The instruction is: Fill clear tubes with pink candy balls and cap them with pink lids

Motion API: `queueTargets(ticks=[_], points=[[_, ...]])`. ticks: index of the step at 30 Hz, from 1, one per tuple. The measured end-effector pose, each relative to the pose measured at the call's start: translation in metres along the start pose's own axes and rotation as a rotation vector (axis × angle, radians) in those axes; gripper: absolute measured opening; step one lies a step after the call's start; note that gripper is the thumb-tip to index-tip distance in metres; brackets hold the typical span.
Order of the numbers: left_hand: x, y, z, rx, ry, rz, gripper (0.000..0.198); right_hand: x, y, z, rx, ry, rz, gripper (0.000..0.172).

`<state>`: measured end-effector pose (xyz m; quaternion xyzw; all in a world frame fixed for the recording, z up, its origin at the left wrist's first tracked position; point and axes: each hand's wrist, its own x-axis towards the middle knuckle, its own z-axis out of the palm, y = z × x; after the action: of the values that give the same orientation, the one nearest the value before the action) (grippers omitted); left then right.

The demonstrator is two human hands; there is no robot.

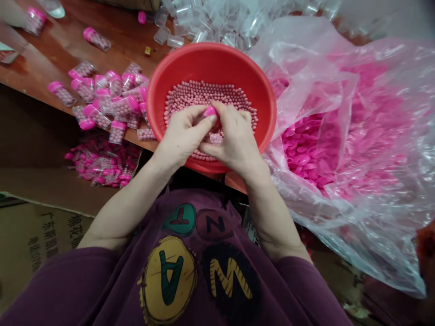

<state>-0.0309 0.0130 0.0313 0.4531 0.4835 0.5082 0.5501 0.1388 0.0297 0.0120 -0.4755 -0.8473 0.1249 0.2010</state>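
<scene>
One red bowl [210, 63], one plastic bag [360, 213]

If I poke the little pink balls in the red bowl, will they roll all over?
Probably: the pink balls look round and smooth, so they'd likely roll past each other. The red bowl has sloped sides that would likely send them back to the middle. Being so tiny, each is probably very light.
</scene>
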Motion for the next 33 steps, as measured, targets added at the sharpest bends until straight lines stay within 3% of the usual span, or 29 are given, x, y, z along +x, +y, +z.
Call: queueTargets(ticks=[2, 4, 5, 7, 9, 11, 14, 17, 20, 23, 26, 28, 31, 33], points=[[0.008, 0.010, -0.032, 0.137, 0.144, 0.101, 0.013, 0.012, 0.012, -0.012, 0.045, -0.055, 0.019, 0.084], [0.020, 0.015, -0.070, 0.352, 0.337, 0.215, 0.016, 0.020, 0.025, -0.022, 0.004, -0.142, 0.097, 0.075], [0.027, 0.016, -0.087, 0.467, 0.438, 0.283, 0.033, 0.021, 0.029, -0.024, -0.042, -0.220, 0.138, 0.067], [0.038, 0.013, -0.109, 0.672, 0.528, 0.352, 0.067, 0.021, 0.031, -0.022, -0.150, -0.429, 0.188, 0.055], [0.045, 0.008, -0.106, 0.804, 0.438, 0.389, 0.070, 0.019, 0.025, -0.014, -0.235, -0.614, 0.204, 0.049], [0.044, 0.002, -0.083, 0.823, 0.207, 0.356, 0.048, 0.016, 0.018, -0.007, -0.240, -0.650, 0.208, 0.046], [0.036, -0.009, -0.036, 0.692, -0.100, 0.194, 0.030, 0.009, 0.017, -0.007, -0.031, -0.452, 0.203, 0.060], [0.028, -0.020, 0.000, 0.457, -0.230, 0.041, 0.033, -0.007, 0.027, -0.013, 0.281, -0.210, 0.184, 0.071], [0.024, -0.023, 0.019, 0.125, -0.278, -0.096, 0.024, -0.023, 0.034, -0.009, 0.514, 0.003, 0.224, 0.050], [0.028, -0.021, 0.025, -0.056, -0.308, -0.184, 0.021, -0.034, 0.031, -0.003, 0.613, 0.134, 0.259, 0.038], [0.049, -0.026, 0.018, 0.076, -0.353, -0.146, 0.019, -0.046, 0.026, -0.010, 0.526, 0.142, 0.157, 0.045], [0.070, -0.037, 0.012, 0.279, -0.382, -0.044, 0.018, -0.060, 0.034, -0.022, 0.424, 0.204, 0.146, 0.036], [0.094, -0.061, 0.014, 0.534, -0.448, 0.092, 0.030, -0.090, 0.067, -0.045, 0.248, 0.422, 0.363, 0.028], [0.096, -0.076, 0.026, 0.678, -0.499, 0.119, 0.041, -0.110, 0.097, -0.060, 0.074, 0.477, 0.545, 0.030]])
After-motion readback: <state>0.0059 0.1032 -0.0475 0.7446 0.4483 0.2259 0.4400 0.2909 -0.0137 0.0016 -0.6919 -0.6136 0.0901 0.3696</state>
